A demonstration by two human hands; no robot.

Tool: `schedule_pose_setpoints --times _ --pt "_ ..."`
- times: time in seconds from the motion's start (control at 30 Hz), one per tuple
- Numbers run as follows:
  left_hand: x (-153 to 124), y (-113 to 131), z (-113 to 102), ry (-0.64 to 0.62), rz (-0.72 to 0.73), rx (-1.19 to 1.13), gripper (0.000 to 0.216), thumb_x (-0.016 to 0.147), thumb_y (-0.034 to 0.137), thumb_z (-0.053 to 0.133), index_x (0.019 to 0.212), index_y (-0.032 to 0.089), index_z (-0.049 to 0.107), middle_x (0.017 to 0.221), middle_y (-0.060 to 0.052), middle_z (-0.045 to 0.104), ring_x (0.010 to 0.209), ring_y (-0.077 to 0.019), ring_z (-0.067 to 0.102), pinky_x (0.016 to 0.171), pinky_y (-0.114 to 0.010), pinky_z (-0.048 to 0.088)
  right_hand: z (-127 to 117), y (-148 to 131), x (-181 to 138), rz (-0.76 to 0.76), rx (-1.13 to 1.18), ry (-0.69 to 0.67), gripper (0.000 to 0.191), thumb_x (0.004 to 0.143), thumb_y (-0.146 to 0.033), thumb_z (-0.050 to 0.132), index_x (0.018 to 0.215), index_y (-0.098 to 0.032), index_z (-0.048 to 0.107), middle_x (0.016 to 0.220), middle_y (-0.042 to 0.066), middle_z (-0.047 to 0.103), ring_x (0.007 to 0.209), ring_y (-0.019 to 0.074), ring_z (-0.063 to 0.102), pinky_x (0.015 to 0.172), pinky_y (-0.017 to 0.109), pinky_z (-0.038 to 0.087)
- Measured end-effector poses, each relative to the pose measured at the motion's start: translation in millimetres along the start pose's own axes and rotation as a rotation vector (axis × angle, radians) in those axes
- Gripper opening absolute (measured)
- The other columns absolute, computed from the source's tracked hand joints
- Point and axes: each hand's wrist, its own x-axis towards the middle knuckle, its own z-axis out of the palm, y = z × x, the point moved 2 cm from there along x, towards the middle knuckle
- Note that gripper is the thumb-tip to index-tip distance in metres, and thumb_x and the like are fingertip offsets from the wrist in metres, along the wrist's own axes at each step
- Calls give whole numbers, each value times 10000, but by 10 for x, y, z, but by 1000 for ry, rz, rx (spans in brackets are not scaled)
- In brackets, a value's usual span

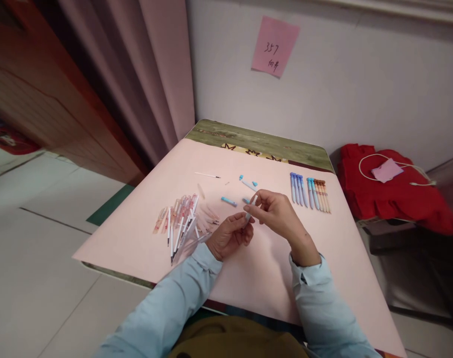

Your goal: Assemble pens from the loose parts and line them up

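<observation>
Both hands meet over the middle of a pink sheet [144, 233] that covers a small table. My left hand [229, 235] is closed round the lower end of a pale pen barrel [249, 211]. My right hand [275, 210] pinches the barrel's upper end between thumb and fingers. Just beyond the hands lie loose blue pen parts [229, 201] and a blue-tipped pen piece [247, 183]. A heap of unassembled pen barrels and refills [181, 221] lies left of my left hand.
A row of assembled blue and orange pens [310, 192] lies at the right rear of the sheet. A single refill [207, 175] lies at the back left. A pink note [274, 45] hangs on the wall. Red cloth with a white cord [394, 191] sits to the right.
</observation>
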Motion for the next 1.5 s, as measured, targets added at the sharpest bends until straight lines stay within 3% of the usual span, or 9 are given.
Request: schedule_pose_setpoints --times 0.27,0.37,0.47,0.63,0.77,0.87,1.07,1.3,1.5 --pt "-22 -10 9 -107 10 15 304 828 410 697 894 112 697 709 -71 683 604 -155 635 542 -251 480 7 54 30 -8 183 -157 307 810 -490 671 759 -189 641 597 -25 599 485 94 511 452 210 369" --pt "-51 -9 29 -171 16 3 274 845 378 682 961 131 692 698 -78 702 601 -172 645 560 -268 482 89 194 112 -36 214 -24 365 910 -515 510 899 -197 687 738 11 668 505 101 532 478 229 403" --pt "-101 0 84 -311 -58 -3 261 834 373 691 990 164 679 729 -102 729 651 -221 674 598 -317 498 263 370 184 -93 -77 198 281 926 -427 512 903 -217 697 841 28 699 670 144 616 623 256 471" --pt "-141 12 133 -421 -170 47 270 742 363 775 838 120 703 805 -150 740 700 -258 694 680 -371 506 680 535 228 -68 -649 25 204 940 -355 528 1054 -268 674 1039 32 673 881 166 634 681 250 430" --pt "-126 4 103 -388 -139 31 260 785 338 735 952 143 695 795 -126 745 703 -247 704 694 -352 503 809 533 275 -3 -788 10 230 976 -381 470 1077 -258 636 1015 33 640 868 154 607 644 245 379" --pt "-112 6 91 -358 -106 14 269 820 308 692 1041 159 658 780 -107 743 700 -245 710 686 -344 506 812 510 309 -19 -743 0 241 994 -360 429 982 -237 636 965 25 631 804 137 581 643 246 358" --pt "-42 55 118 -175 25 31 133 776 208 679 882 139 634 895 -115 734 686 -196 678 719 -325 488 655 566 296 17 -631 100 191 942 -303 482 895 -225 649 891 18 649 676 123 550 570 241 325" --pt "25 61 87 -58 147 14 88 751 171 645 826 125 644 870 -96 669 679 -134 572 699 -266 437 317 674 37 114 -69 408 274 844 -471 602 824 -216 702 740 0 693 597 140 577 604 251 434" --pt "55 45 45 117 205 -25 244 788 196 687 1022 140 645 808 -21 615 660 -87 526 658 -215 418 408 606 -341 159 322 375 295 797 -469 666 836 -177 677 661 -3 646 509 107 485 484 225 380"
